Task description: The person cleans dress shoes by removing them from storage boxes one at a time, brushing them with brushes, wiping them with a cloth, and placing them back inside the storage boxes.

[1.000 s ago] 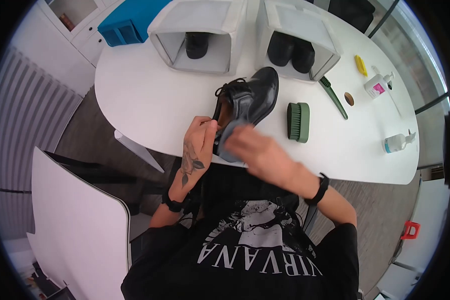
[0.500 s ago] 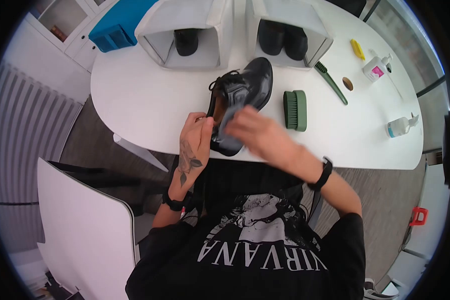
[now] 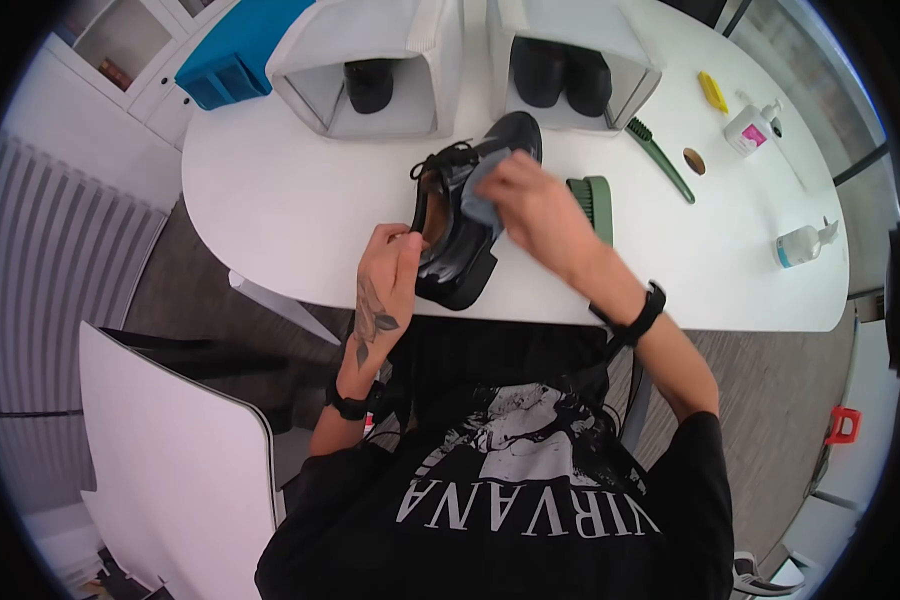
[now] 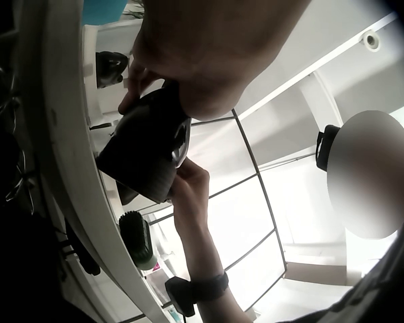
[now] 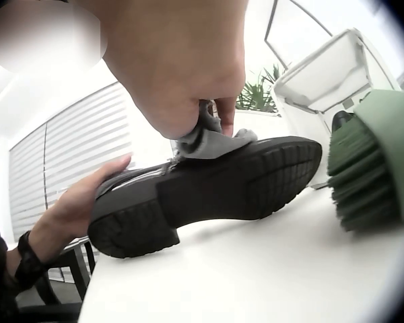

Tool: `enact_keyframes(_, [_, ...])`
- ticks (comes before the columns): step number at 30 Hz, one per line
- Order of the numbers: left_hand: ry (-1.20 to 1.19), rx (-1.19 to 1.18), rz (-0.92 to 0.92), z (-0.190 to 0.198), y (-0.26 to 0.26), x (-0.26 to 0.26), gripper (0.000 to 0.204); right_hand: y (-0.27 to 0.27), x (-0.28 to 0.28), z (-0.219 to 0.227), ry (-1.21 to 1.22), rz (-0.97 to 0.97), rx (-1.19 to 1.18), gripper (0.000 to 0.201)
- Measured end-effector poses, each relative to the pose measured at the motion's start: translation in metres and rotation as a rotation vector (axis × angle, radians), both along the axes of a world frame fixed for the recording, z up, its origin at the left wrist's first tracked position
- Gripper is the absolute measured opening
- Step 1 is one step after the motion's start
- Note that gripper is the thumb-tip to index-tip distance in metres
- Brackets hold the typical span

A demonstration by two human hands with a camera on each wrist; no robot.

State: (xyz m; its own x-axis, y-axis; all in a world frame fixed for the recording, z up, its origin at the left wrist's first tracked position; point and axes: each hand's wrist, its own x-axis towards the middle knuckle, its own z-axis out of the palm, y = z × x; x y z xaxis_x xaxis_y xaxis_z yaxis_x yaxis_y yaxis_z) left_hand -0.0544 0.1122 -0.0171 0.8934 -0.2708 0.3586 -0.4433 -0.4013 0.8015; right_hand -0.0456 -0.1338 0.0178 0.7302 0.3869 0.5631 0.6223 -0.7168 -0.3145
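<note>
A black lace-up dress shoe is held tilted at the table's near edge, toe pointing away. My left hand grips its heel opening, with the thumb on the rim and the fingers partly hidden. My right hand pinches a grey cloth against the shoe's outer side, near the laces. In the right wrist view the bunched cloth lies over the upper, and the ridged sole faces the camera. The left wrist view shows the heel end of the shoe in dark silhouette.
A green brush stands just right of the shoe, partly behind my right forearm. Farther right lie a long green brush, a yellow item and two pump bottles. Two white boxes holding black shoes stand at the back.
My right hand has slid the cloth from the heel side forward toward the laces. The shoe has tilted slightly, showing more of its heel edge. My left hand keeps its grip.
</note>
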Motion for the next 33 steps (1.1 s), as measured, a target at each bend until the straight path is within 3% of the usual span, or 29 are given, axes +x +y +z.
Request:
enact_keyframes(3, [-0.097,-0.052,-0.005,-0.003,-0.003,0.001,0.033,0.025,-0.035,0.003,0.057,0.224,0.12,0.036])
enact_keyframes(6, [-0.164,0.046,-0.093,0.004,-0.003,0.001,0.027,0.011,-0.029,0.002,0.102,0.218,0.088,0.035])
enact_keyframes(10, [-0.206,0.105,-0.089,0.004,-0.008,-0.002,0.022,-0.031,0.019,0.001,0.095,-0.081,0.026,0.027])
enact_keyframes(14, [-0.316,0.15,-0.137,0.005,-0.021,-0.008,0.019,-0.055,0.057,-0.008,0.091,-0.14,-0.038,0.026])
enact_keyframes(16, [-0.371,0.199,-0.151,0.006,-0.033,-0.02,0.018,-0.071,0.075,-0.018,0.049,-0.281,-0.125,0.028])
enact_keyframes(17, [-0.419,0.233,-0.134,0.006,-0.04,-0.025,0.018,-0.08,0.077,-0.017,0.128,-0.243,-0.026,0.028])
enact_keyframes(20, [-0.457,0.213,-0.124,0.007,-0.042,-0.019,0.016,-0.073,0.049,-0.012,0.159,-0.117,-0.006,0.029])
enact_keyframes(25, [-0.429,0.262,-0.136,0.007,-0.043,-0.022,0.013,-0.062,0.008,-0.002,0.362,-0.198,-0.015,0.028])
enact_keyframes(33, [-0.444,0.248,-0.125,0.004,-0.044,-0.023,0.013,-0.06,-0.007,-0.006,0.365,-0.164,-0.082,0.028])
